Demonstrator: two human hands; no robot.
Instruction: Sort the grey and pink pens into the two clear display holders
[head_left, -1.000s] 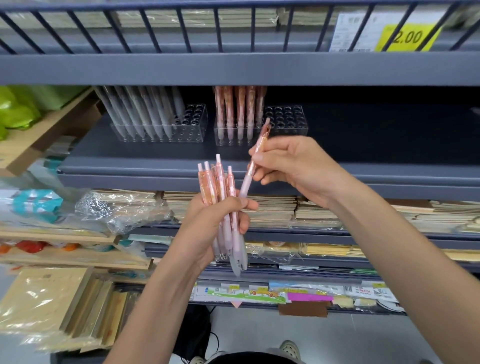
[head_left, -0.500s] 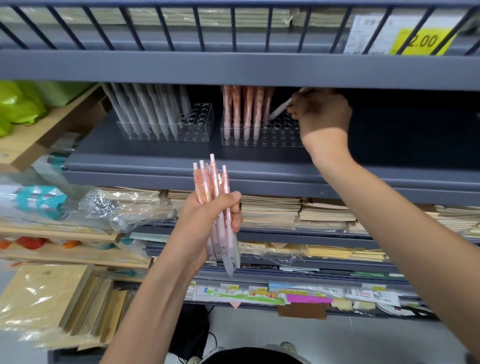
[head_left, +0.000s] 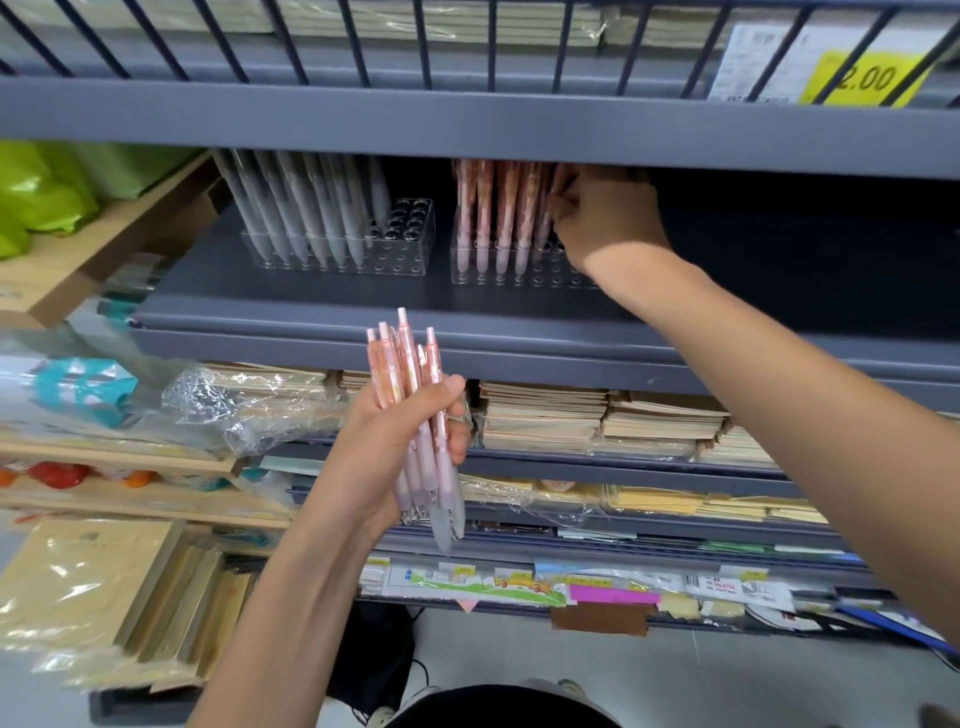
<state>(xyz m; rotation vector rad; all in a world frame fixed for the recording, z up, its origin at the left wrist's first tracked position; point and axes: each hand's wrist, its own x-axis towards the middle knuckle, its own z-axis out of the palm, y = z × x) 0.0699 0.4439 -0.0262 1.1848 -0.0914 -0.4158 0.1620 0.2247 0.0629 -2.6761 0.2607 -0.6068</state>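
Shows, at lower centre of the frame, the left hand (head_left: 387, 452) wrapped round a bundle of pink pens (head_left: 410, 364), thumb pressed across the barrels, clicker ends up and clear tips down. Shows, at upper centre right, the right hand (head_left: 605, 223) extended under the upper shelf (head_left: 467, 130) to the right clear holder (head_left: 511, 273), fingers curled against the right end of the standing pink pens (head_left: 493, 208); cannot tell whether pinching a pen there, fingertips hidden behind the back of the hand. Locates the standing pink pens in the left part of that holder, with bare sockets visible along its front. Shows, just left of it and apart from it, the left clear holder (head_left: 400, 244), with grey pens (head_left: 301, 208) leaning back in its left part and open sockets at its right end. Locates both holders on the grey shelf (head_left: 291, 322). Includes, lower in the frame, stacked notebooks (head_left: 540, 415) and, at upper right, a yellow price tag (head_left: 862, 78).
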